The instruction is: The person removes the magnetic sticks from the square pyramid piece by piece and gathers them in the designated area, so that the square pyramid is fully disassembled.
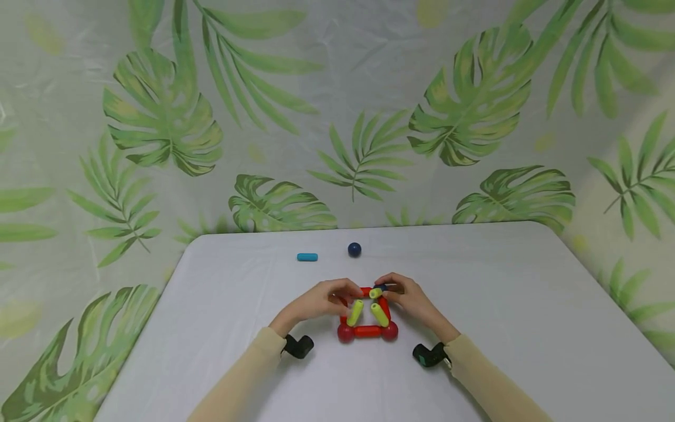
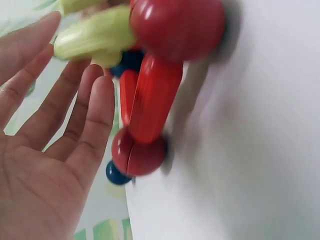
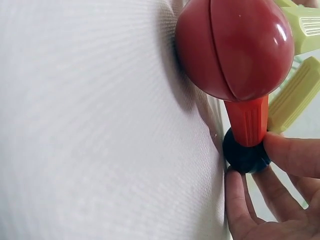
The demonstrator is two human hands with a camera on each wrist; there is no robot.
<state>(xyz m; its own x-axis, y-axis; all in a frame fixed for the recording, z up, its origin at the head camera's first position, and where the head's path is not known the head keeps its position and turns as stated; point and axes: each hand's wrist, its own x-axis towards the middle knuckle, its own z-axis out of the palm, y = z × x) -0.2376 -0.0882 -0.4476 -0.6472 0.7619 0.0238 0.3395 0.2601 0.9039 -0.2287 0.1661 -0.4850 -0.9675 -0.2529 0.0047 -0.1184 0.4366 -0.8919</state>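
A square frame of red rods [image 1: 367, 332] and balls lies on the table, with red balls [image 1: 345, 333] at its near corners. Yellow-green rods [image 1: 379, 315] stand up from its corners, leaning. My right hand [image 1: 403, 292] pinches the dark blue ball [image 3: 245, 152] at the far right corner between thumb and fingers; a red rod [image 3: 248, 120] and a yellow-green rod [image 3: 295, 95] join that ball. On the left side, my left hand [image 1: 326, 299] has its fingers loosely extended beside a yellow-green rod [image 2: 95, 37]. In the left wrist view nothing is gripped.
Beyond the frame, a loose blue rod [image 1: 307, 257] and another dark blue ball [image 1: 354, 249] lie on the white table [image 1: 474, 258]. A leaf-patterned cloth [image 1: 358, 117] hangs behind the table's far edge.
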